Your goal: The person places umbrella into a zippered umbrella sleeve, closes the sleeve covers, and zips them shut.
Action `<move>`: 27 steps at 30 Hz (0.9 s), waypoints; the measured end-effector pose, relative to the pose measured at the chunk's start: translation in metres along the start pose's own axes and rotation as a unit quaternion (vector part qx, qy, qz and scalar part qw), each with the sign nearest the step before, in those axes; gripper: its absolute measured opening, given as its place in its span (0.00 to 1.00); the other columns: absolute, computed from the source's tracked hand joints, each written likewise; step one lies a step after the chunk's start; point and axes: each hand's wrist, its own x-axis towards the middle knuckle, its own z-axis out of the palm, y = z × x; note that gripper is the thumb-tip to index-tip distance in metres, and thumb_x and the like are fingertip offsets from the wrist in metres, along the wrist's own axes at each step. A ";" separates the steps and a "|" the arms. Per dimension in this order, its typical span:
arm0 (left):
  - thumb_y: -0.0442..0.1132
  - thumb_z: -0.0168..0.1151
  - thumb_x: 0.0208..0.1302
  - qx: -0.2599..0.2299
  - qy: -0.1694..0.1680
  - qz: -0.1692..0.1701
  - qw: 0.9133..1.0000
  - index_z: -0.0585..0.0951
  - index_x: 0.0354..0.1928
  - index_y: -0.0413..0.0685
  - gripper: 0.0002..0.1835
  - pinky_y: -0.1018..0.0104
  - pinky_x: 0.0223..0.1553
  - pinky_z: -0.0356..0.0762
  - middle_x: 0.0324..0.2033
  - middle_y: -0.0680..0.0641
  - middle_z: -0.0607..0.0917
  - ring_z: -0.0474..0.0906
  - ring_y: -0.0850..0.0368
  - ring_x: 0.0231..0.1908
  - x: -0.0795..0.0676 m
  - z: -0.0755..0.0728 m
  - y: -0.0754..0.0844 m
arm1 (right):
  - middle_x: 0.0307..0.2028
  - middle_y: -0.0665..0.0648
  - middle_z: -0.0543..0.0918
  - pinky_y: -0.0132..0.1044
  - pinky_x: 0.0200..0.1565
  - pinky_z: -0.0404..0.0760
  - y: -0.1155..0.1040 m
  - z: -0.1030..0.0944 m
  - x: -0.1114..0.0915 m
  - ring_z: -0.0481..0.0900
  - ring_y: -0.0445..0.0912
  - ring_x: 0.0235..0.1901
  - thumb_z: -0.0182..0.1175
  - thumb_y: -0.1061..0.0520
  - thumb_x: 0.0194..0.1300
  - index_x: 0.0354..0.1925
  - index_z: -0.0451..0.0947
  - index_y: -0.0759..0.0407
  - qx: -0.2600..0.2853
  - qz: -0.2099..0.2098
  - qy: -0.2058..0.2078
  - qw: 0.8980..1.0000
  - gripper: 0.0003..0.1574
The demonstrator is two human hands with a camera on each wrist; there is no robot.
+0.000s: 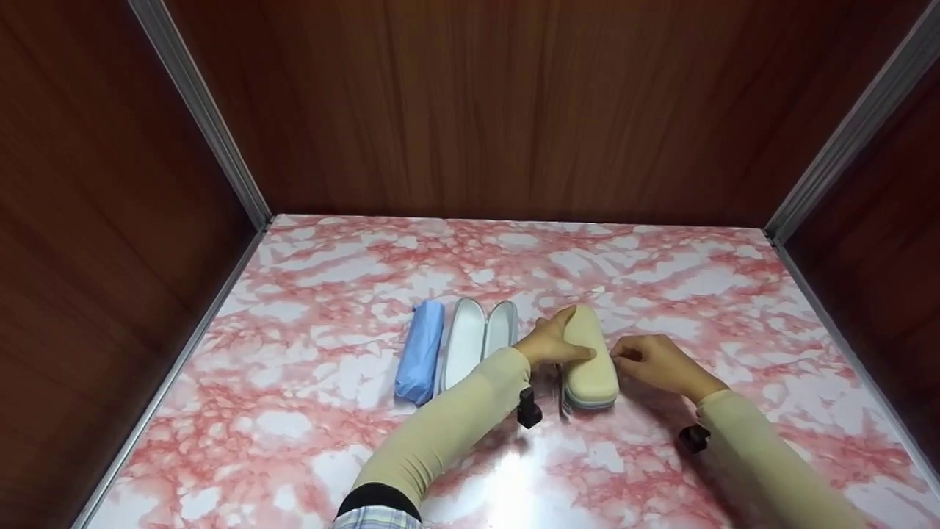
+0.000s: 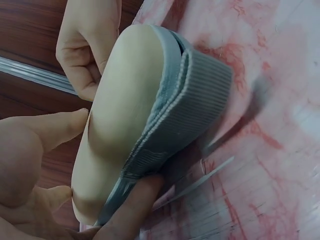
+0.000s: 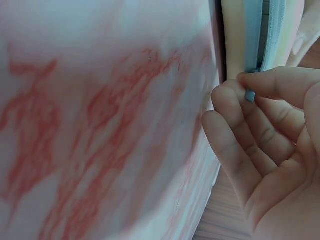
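Note:
A cream zip case (image 1: 593, 378) with a rounded end and a grey-blue zip band lies on the table in front of me. My left hand (image 1: 549, 344) holds it from its left side, thumb and fingers spread over the top and edge. In the left wrist view, one fingertip (image 2: 145, 192) presses the ribbed grey side near the zip. At the right side of the case, my right hand (image 1: 661, 365) pinches the small grey zip pull (image 3: 250, 95) between thumb and index finger. Next to that pinch the right wrist view shows the zip teeth parted, with a dark gap between the bands.
Left of the cream case lies an opened hard case (image 1: 464, 345) with a white lining, partly behind my left forearm. Beside it is a blue wrapped bundle (image 1: 421, 353). The red-and-white marbled table (image 1: 308, 411) is bounded by dark wood panels (image 1: 470, 110) with metal corner strips.

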 end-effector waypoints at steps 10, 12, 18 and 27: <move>0.43 0.75 0.58 0.017 -0.007 -0.016 1.000 0.56 0.79 0.56 0.51 0.56 0.58 0.73 0.69 0.33 0.59 0.64 0.44 0.62 -0.002 0.000 0.003 | 0.30 0.48 0.84 0.36 0.36 0.79 -0.004 -0.004 -0.004 0.78 0.38 0.31 0.64 0.64 0.67 0.35 0.83 0.54 -0.014 -0.016 0.002 1.000 0.06; 0.43 0.75 0.58 0.017 -0.008 -0.012 1.000 0.55 0.79 0.55 0.51 0.57 0.58 0.73 0.69 0.34 0.59 0.63 0.44 0.63 -0.001 0.000 0.003 | 0.30 0.47 0.84 0.36 0.36 0.78 -0.004 -0.005 -0.005 0.77 0.38 0.31 0.64 0.64 0.67 0.35 0.83 0.54 -0.015 -0.018 -0.002 1.000 0.06; 0.43 0.75 0.58 0.035 -0.009 0.006 0.999 0.55 0.79 0.52 0.51 0.57 0.64 0.66 0.71 0.35 0.60 0.61 0.44 0.67 -0.002 -0.001 0.003 | 0.30 0.47 0.83 0.35 0.35 0.77 -0.005 -0.009 -0.008 0.75 0.38 0.30 0.63 0.64 0.68 0.34 0.83 0.53 -0.005 -0.025 -0.028 0.999 0.07; 0.43 0.75 0.58 0.040 -0.013 0.007 0.999 0.55 0.79 0.52 0.51 0.60 0.64 0.66 0.72 0.35 0.59 0.61 0.46 0.66 -0.001 0.001 0.004 | 0.29 0.45 0.83 0.36 0.35 0.78 -0.005 -0.010 -0.009 0.75 0.37 0.30 0.63 0.65 0.66 0.33 0.84 0.51 -0.024 -0.034 -0.036 0.999 0.09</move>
